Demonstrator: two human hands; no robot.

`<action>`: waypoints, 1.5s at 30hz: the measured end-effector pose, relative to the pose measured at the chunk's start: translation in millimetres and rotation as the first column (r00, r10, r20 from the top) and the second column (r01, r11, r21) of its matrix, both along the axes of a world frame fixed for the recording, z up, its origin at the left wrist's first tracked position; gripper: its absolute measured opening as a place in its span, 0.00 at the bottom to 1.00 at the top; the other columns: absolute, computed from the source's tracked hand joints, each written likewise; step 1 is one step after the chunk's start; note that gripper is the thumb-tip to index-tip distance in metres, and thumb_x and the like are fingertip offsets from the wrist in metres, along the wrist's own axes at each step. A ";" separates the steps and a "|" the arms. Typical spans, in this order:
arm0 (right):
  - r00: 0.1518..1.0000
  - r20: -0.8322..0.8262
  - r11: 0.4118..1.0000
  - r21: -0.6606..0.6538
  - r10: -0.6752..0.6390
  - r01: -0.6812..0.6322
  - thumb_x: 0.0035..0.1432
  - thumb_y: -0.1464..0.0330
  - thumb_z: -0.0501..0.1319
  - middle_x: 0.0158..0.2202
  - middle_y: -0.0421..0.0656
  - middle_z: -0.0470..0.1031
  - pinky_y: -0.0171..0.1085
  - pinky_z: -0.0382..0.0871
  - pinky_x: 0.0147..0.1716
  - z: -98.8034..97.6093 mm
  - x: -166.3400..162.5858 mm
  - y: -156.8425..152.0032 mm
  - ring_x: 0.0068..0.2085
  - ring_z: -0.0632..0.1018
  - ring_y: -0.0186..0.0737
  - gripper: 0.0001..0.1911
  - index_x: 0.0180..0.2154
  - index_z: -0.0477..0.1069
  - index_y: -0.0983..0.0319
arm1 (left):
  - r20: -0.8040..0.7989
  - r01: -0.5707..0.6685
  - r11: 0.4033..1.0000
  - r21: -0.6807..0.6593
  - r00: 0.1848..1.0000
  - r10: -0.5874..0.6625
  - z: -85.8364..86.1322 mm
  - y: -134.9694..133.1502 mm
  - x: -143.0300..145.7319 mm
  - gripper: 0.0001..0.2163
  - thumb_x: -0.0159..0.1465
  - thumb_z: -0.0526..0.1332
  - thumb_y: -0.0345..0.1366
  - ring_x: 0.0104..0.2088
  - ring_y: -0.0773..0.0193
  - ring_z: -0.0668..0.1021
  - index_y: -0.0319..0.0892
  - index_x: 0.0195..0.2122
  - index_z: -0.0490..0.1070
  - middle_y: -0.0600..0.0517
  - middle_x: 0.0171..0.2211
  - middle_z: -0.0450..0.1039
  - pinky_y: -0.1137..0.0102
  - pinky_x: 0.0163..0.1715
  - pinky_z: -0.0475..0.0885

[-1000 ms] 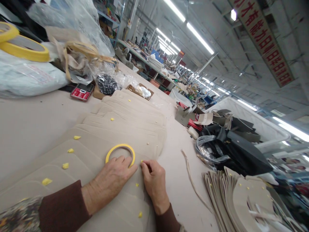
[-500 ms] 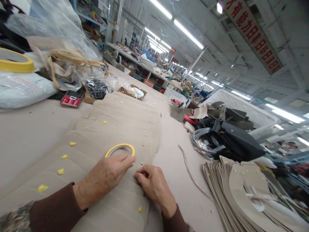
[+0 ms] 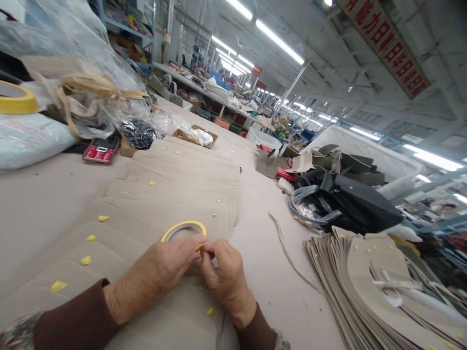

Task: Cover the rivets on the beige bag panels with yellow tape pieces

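Note:
My left hand (image 3: 156,270) is closed on a roll of yellow tape (image 3: 184,225), holding it tilted over overlapping beige panels (image 3: 175,197). Against the roll's near right side, my right hand (image 3: 228,277) has thumb and forefinger pinched together at a bit of yellow tape. Its fingertips meet those of the left hand and partly hide the tape end. Small yellow tape pieces (image 3: 85,260) stick to the panels along their left side. Little metal studs (image 3: 214,215) show near the panels' right edges.
A fanned stack of beige panels (image 3: 350,291) lies at the right, with a black bag (image 3: 353,199) behind it. A thin beige strip (image 3: 292,257) curves across the table. A red phone (image 3: 101,149) and a larger yellow tape roll (image 3: 18,99) sit at the left.
My right hand has moved up and left to meet the tape roll and my left hand. Its fingers now pinch at the tape. The view has shifted slightly.

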State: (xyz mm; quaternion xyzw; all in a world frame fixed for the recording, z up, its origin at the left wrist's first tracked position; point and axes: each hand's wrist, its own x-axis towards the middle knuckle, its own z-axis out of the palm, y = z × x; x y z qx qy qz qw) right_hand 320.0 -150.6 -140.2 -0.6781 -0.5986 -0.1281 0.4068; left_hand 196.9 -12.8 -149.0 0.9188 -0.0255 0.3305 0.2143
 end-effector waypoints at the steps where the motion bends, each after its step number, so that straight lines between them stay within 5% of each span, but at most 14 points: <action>1: 0.999 0.025 1.000 0.019 -0.021 0.021 0.63 0.75 0.53 0.26 0.41 0.74 0.33 0.68 0.29 -1.0 -0.8 0.5 0.27 0.74 0.36 0.10 0.33 0.71 0.61 | -0.019 0.002 1.000 -0.028 1.000 -0.003 0.9 0.4 0.2 0.10 0.73 0.48 0.30 0.34 0.67 0.80 0.42 0.47 0.68 0.53 0.35 0.77 0.76 0.36 0.74; 4: 0.997 0.011 0.996 0.056 -0.074 0.073 0.60 0.75 0.54 0.24 0.40 0.73 0.32 0.67 0.27 -0.7 -6.1 2.6 0.25 0.73 0.35 0.10 0.32 0.72 0.61 | -0.052 -0.020 0.998 -0.062 0.998 0.017 2.4 1.8 1.6 0.10 0.72 0.49 0.30 0.31 0.66 0.78 0.43 0.40 0.69 0.54 0.31 0.73 0.74 0.31 0.70; 7: 0.950 -0.289 0.992 -0.010 -0.121 0.124 0.58 0.72 0.56 0.24 0.40 0.75 0.32 0.68 0.26 2.6 -10.6 5.7 0.24 0.74 0.34 0.08 0.30 0.74 0.61 | -0.056 -0.045 0.997 -0.060 0.998 0.041 4.7 0.1 3.3 0.12 0.71 0.48 0.29 0.30 0.65 0.75 0.43 0.35 0.68 0.53 0.29 0.69 0.73 0.30 0.68; 10: 0.645 -0.734 0.978 -0.151 -0.210 0.147 0.55 0.66 0.59 0.19 0.37 0.72 0.31 0.65 0.20 5.0 -3.3 7.3 0.19 0.72 0.33 0.08 0.27 0.71 0.62 | -0.001 -0.025 0.999 -0.043 1.000 0.025 8.0 -4.1 3.8 0.12 0.71 0.48 0.27 0.28 0.66 0.72 0.42 0.35 0.68 0.54 0.28 0.67 0.73 0.29 0.66; 12: 0.450 -0.852 0.963 -0.221 -0.266 0.151 0.52 0.61 0.62 0.17 0.36 0.70 0.30 0.63 0.18 4.2 8.8 5.4 0.17 0.70 0.32 0.11 0.26 0.70 0.62 | 0.029 -0.041 0.999 0.014 0.999 0.041 8.4 -4.8 3.9 0.11 0.71 0.49 0.27 0.27 0.66 0.70 0.42 0.35 0.67 0.55 0.27 0.65 0.72 0.28 0.64; 14: 0.386 -0.870 0.952 -0.272 -0.305 0.139 0.49 0.58 0.64 0.19 0.38 0.72 0.29 0.63 0.17 1.3 21.5 1.6 0.17 0.70 0.31 0.15 0.28 0.73 0.64 | 0.001 -0.106 0.986 0.128 0.994 0.107 6.7 -2.5 4.7 0.10 0.70 0.51 0.26 0.27 0.64 0.69 0.42 0.34 0.67 0.54 0.27 0.66 0.70 0.28 0.63; 18: 0.441 -0.832 0.937 -0.341 -0.337 0.073 0.51 0.57 0.64 0.20 0.39 0.73 0.29 0.64 0.19 -6.6 32.0 -4.2 0.18 0.69 0.29 0.18 0.31 0.77 0.67 | -0.225 -0.156 0.936 0.317 0.946 0.234 1.2 4.7 9.4 0.08 0.67 0.56 0.24 0.33 0.57 0.72 0.42 0.35 0.69 0.50 0.32 0.72 0.65 0.32 0.65; 28: 0.840 -0.358 0.867 -0.440 -0.409 0.235 0.58 0.67 0.58 0.25 0.42 0.79 0.33 0.67 0.30 -9.2 20.7 8.6 0.27 0.77 0.38 0.12 0.28 0.77 0.62 | -0.418 -0.124 0.960 0.253 0.881 0.224 0.4 3.0 10.7 0.04 0.67 0.60 0.27 0.37 0.54 0.71 0.42 0.37 0.71 0.49 0.37 0.73 0.61 0.38 0.67; 33: 0.853 -0.272 0.837 -0.466 -0.445 0.287 0.59 0.69 0.59 0.24 0.41 0.79 0.34 0.67 0.30 -12.8 24.5 7.3 0.26 0.78 0.40 0.08 0.37 0.76 0.62 | -0.395 -0.132 0.962 0.240 0.892 0.221 -7.1 3.0 9.0 0.06 0.66 0.59 0.25 0.37 0.54 0.70 0.42 0.36 0.71 0.49 0.36 0.72 0.61 0.37 0.65; 36: 0.767 -0.405 0.834 -0.465 -0.498 0.297 0.59 0.65 0.62 0.17 0.35 0.72 0.34 0.65 0.24 -14.5 29.5 -0.9 0.20 0.74 0.39 0.13 0.45 0.73 0.63 | -0.340 -0.158 0.958 0.241 0.911 0.236 -15.3 3.7 9.9 0.08 0.66 0.58 0.23 0.36 0.54 0.69 0.43 0.36 0.70 0.49 0.35 0.70 0.62 0.37 0.64; 38: 0.709 -0.526 0.865 -0.434 -0.469 0.250 0.61 0.62 0.60 0.19 0.36 0.73 0.33 0.65 0.21 -15.3 30.6 -7.3 0.19 0.74 0.38 0.11 0.41 0.73 0.62 | -0.313 -0.163 0.958 0.235 0.921 0.234 -19.1 4.5 10.6 0.08 0.65 0.57 0.22 0.36 0.55 0.68 0.43 0.36 0.70 0.50 0.35 0.69 0.62 0.37 0.63; 41: 0.800 -0.476 0.911 -0.359 -0.364 0.202 0.63 0.64 0.58 0.28 0.42 0.79 0.34 0.69 0.29 -16.8 26.1 -12.3 0.27 0.79 0.39 0.10 0.34 0.76 0.61 | -0.285 -0.155 0.959 0.237 0.932 0.222 -21.0 5.3 10.6 0.09 0.65 0.56 0.21 0.36 0.54 0.67 0.43 0.35 0.69 0.49 0.34 0.68 0.61 0.37 0.62; 45: 0.911 -0.170 0.882 -0.368 -0.376 0.295 0.62 0.69 0.60 0.30 0.44 0.81 0.35 0.68 0.35 -19.9 17.8 -5.4 0.32 0.79 0.41 0.10 0.30 0.77 0.60 | -0.303 -0.125 0.966 0.225 0.933 0.191 -17.6 3.3 7.9 0.08 0.64 0.56 0.22 0.36 0.53 0.67 0.42 0.35 0.69 0.49 0.34 0.68 0.60 0.38 0.61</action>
